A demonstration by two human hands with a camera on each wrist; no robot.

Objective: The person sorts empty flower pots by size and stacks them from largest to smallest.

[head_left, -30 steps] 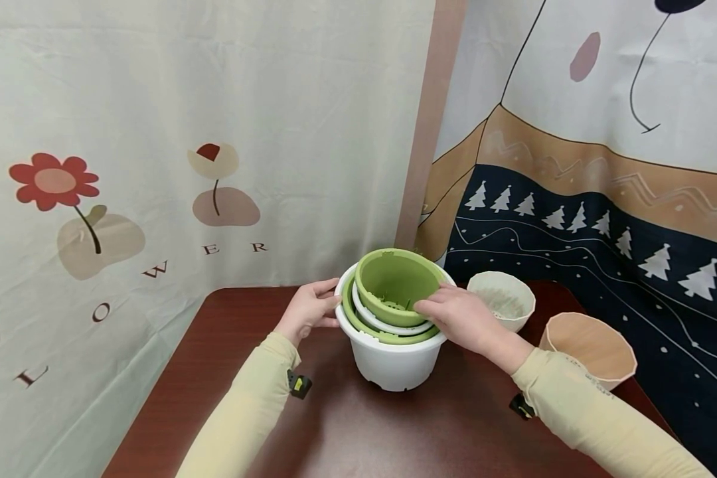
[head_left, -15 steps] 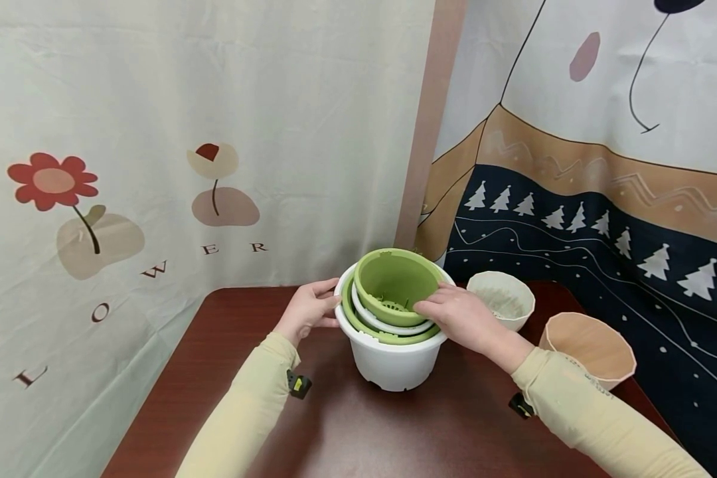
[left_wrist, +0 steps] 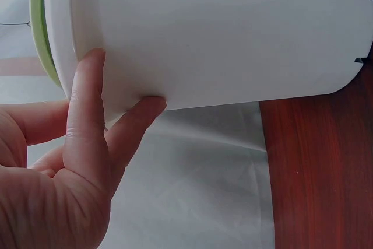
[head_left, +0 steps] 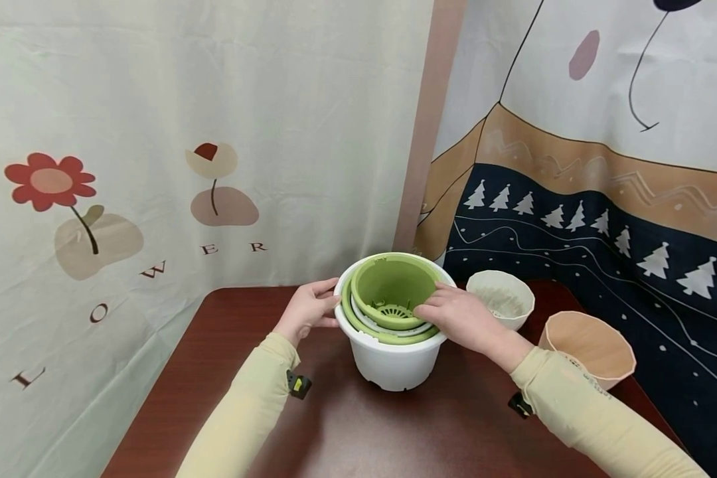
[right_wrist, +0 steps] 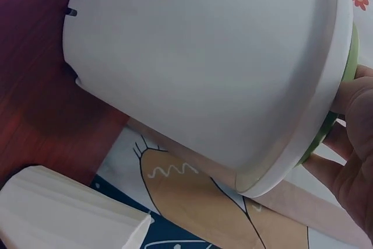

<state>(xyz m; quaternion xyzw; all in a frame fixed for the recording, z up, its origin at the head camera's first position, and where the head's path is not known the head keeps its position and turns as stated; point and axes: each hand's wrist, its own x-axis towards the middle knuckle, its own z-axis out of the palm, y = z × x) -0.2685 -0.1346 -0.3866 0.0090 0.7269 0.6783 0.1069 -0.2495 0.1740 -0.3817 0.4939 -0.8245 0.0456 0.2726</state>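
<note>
A large white flowerpot [head_left: 394, 368] stands on the table with smaller pots nested in it. Inside it show the rim of a larger green pot [head_left: 388, 337], a thin white pot rim, and a small green flowerpot [head_left: 394, 285] with a slotted base. My left hand [head_left: 307, 310] grips the large white pot's rim from the left; two fingertips [left_wrist: 154, 102] press its outer wall in the left wrist view. With my right hand [head_left: 457, 315] I pinch the small green pot's rim on the right. In the right wrist view the outer pot's wall hides the nested pots, except a green rim [right_wrist: 352, 56].
To the right of the nest, a white faceted pot [head_left: 516, 292] and a peach-coloured faceted pot [head_left: 597, 345] stand on the dark red table [head_left: 358, 431]. Printed cloth [head_left: 334, 133] hangs along the table's back and right edges.
The small green pot has sunk lower and sits more level in the nest, so its slotted base and the large white pot's back rim now show. Both hands have kept their places.
</note>
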